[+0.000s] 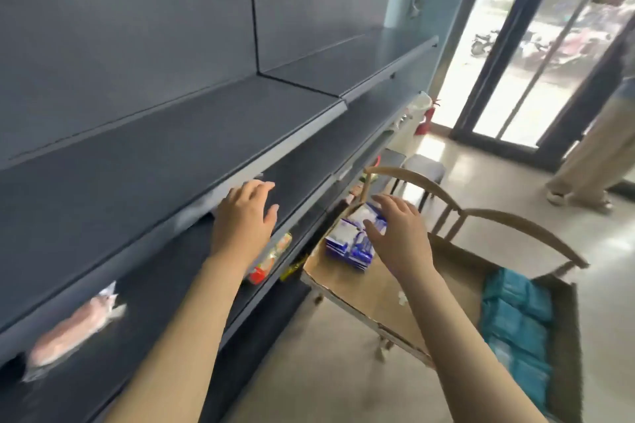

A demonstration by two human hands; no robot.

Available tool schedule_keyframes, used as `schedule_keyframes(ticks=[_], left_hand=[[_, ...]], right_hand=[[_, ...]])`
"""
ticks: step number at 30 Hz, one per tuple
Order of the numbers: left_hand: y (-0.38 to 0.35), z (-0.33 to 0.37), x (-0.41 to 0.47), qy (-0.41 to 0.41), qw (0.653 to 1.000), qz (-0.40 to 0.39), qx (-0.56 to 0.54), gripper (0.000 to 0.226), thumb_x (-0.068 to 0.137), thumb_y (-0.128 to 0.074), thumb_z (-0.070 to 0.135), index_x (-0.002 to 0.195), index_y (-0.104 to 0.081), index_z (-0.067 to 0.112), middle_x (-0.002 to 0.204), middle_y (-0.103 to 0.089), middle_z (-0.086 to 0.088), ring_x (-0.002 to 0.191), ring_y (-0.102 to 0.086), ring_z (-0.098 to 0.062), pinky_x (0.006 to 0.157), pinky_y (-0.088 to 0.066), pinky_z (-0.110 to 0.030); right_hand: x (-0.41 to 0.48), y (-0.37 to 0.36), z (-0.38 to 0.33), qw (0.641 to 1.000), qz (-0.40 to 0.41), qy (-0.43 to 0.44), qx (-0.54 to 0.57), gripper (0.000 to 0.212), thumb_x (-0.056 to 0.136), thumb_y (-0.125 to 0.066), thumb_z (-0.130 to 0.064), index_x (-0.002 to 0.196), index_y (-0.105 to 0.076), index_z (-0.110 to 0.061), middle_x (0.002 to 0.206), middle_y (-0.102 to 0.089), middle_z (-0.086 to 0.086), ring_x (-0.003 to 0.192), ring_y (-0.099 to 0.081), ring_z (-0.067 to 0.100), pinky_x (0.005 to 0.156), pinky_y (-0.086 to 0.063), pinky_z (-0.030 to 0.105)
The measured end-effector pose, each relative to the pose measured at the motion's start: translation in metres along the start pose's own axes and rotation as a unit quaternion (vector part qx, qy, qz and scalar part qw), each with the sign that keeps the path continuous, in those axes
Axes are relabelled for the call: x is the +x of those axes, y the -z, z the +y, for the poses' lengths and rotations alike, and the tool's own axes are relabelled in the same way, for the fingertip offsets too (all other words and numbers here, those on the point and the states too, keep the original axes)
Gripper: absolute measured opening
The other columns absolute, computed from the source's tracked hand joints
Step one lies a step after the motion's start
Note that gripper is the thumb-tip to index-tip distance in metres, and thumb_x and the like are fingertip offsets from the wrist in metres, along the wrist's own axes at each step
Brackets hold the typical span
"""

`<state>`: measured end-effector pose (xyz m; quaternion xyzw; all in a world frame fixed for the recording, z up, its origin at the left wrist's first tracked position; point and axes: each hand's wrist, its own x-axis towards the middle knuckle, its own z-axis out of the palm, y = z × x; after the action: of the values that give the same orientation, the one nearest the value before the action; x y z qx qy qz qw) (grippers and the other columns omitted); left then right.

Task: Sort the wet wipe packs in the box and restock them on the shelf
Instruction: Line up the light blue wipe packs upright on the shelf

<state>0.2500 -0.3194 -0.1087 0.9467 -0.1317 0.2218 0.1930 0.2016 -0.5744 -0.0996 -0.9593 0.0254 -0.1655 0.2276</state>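
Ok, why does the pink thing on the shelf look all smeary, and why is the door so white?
Head view: the pink pack is smeared by motion blur near the picture's edge. Head view: daylight through the glass door washes it out almost to white. Head view: the blue packs by the right hand look sharper, near the middle.

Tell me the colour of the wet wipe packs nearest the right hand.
Blue and white; the head view shows these wet wipe packs best.
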Motion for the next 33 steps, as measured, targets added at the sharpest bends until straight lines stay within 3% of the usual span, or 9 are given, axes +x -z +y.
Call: schedule_keyframes(ticks=[8, 14, 20, 27, 30, 33], left_hand=[[-0.185, 0.168, 0.017, -0.1, 0.97, -0.215, -0.049, 0.039, 0.09, -0.064, 0.026, 0.127, -0.06, 0.013, 0.128, -0.059, -0.008, 0.115, -0.054, -0.032, 0.094, -0.046, -0.043], [-0.32, 0.24, 0.021, -0.134, 0.912, -0.375, -0.099, 0.035, 0.097, -0.055, 0.035, 0.13, -0.055, 0.026, 0.133, -0.055, 0.005, 0.124, -0.048, -0.018, 0.101, -0.044, -0.037], [-0.442, 0.303, 0.007, -0.126, 0.857, -0.488, -0.107, 0.035, 0.098, -0.053, 0.036, 0.131, -0.055, 0.024, 0.136, -0.053, 0.003, 0.127, -0.046, -0.019, 0.104, -0.041, -0.036], [-0.575, 0.395, -0.027, -0.015, 0.801, -0.578, -0.157, 0.037, 0.097, -0.056, 0.037, 0.132, -0.054, 0.022, 0.136, -0.052, 0.002, 0.125, -0.048, -0.018, 0.104, -0.043, -0.038], [-0.631, 0.439, -0.039, 0.096, 0.776, -0.59, -0.199, 0.042, 0.094, -0.062, 0.037, 0.13, -0.055, 0.017, 0.131, -0.055, 0.0, 0.12, -0.051, -0.017, 0.098, -0.041, -0.028], [-0.672, 0.473, -0.053, 0.213, 0.748, -0.585, -0.231, 0.052, 0.088, -0.071, 0.038, 0.129, -0.053, 0.012, 0.123, -0.055, 0.0, 0.11, -0.054, -0.015, 0.09, -0.043, -0.027]], right_hand=[[-0.071, 0.027, 0.214, 0.967, -0.009, -0.253, -0.042, 0.052, 0.094, -0.062, -0.026, 0.143, -0.048, -0.016, 0.145, -0.051, 0.004, 0.135, -0.043, 0.023, 0.114, -0.034, 0.037], [-0.109, 0.009, 0.342, 0.905, -0.033, -0.423, -0.017, 0.051, 0.095, -0.061, -0.024, 0.143, -0.047, -0.011, 0.143, -0.053, 0.005, 0.132, -0.046, 0.023, 0.11, -0.036, 0.034], [-0.119, -0.016, 0.469, 0.842, -0.052, -0.537, 0.026, 0.052, 0.096, -0.06, -0.022, 0.144, -0.044, -0.008, 0.143, -0.051, 0.011, 0.132, -0.045, 0.027, 0.112, -0.038, 0.041], [-0.111, -0.068, 0.616, 0.792, -0.094, -0.598, 0.082, 0.057, 0.1, -0.054, -0.032, 0.148, -0.038, -0.007, 0.15, -0.044, 0.012, 0.137, -0.041, 0.028, 0.111, -0.034, 0.037], [-0.107, -0.095, 0.66, 0.787, -0.102, -0.601, 0.099, 0.057, 0.101, -0.053, -0.033, 0.148, -0.038, -0.006, 0.149, -0.046, 0.012, 0.136, -0.043, 0.028, 0.108, -0.035, 0.033], [-0.105, -0.117, 0.685, 0.782, -0.112, -0.601, 0.117, 0.061, 0.099, -0.055, -0.034, 0.15, -0.034, -0.007, 0.148, -0.045, 0.013, 0.135, -0.044, 0.029, 0.106, -0.036, 0.032]])
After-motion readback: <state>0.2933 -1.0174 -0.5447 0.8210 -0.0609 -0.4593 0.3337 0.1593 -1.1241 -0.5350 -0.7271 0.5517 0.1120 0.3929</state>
